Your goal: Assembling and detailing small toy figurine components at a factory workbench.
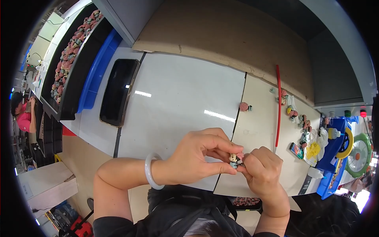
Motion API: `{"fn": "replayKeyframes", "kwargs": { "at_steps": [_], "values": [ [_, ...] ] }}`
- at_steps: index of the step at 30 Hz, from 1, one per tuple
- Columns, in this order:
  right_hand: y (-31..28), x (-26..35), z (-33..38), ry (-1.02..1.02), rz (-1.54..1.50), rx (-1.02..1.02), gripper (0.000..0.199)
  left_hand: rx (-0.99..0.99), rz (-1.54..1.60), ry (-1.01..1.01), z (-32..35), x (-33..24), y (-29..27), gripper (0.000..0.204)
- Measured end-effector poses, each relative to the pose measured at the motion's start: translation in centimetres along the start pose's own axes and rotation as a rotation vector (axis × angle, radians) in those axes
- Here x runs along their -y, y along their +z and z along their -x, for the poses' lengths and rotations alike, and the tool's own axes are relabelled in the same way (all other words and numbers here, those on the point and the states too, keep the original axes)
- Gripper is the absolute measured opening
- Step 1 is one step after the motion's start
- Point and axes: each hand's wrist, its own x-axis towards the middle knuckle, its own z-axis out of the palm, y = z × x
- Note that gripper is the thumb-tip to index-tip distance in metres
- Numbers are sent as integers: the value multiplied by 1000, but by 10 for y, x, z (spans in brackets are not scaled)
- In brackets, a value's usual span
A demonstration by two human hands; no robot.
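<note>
My left hand [201,156], with a pale bangle [149,170] on its wrist, holds a small painted figurine [233,158] between thumb and fingertips. The figurine has a light face, pink on top and grey-blue below. Curled fingers of my right hand [262,168] close on the figurine's right side; they partly hide it, and I cannot see whether they hold anything else. Both hands are above the near edge of the table. Beyond them a similar pink-topped figurine [244,106] lies on the table.
A thin red rod [278,106] lies to the right, near several more figurines [304,123] and a crumpled white sheet with yellow on it [314,149]. A dark phone [119,93] lies left, beside a black tray [75,96] full of figurines. A grey shelf [335,67] borders the far side.
</note>
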Motion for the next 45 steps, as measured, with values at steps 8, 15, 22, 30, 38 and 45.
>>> {"fn": "replayKeyframes", "kwargs": {
  "at_steps": [8,15,22,30,38,45],
  "values": [
    [2,1,0,-1,-14,-27,34,-1,-18,12,1,-2,0,39],
    [3,2,-2,10,-9,-45,34,-1,-28,44,1,0,-1,38],
    [1,0,-1,11,-13,-30,34,-5,-57,37,0,-2,0,38],
    [2,-3,0,-5,-41,-16,35,15,13,8,0,1,-1,37],
    [0,-2,1,53,-70,-76,37,44,324,-99,0,5,3,33],
    [1,-1,0,50,-57,-45,36,70,98,33,-1,7,0,34]
  ]
}}
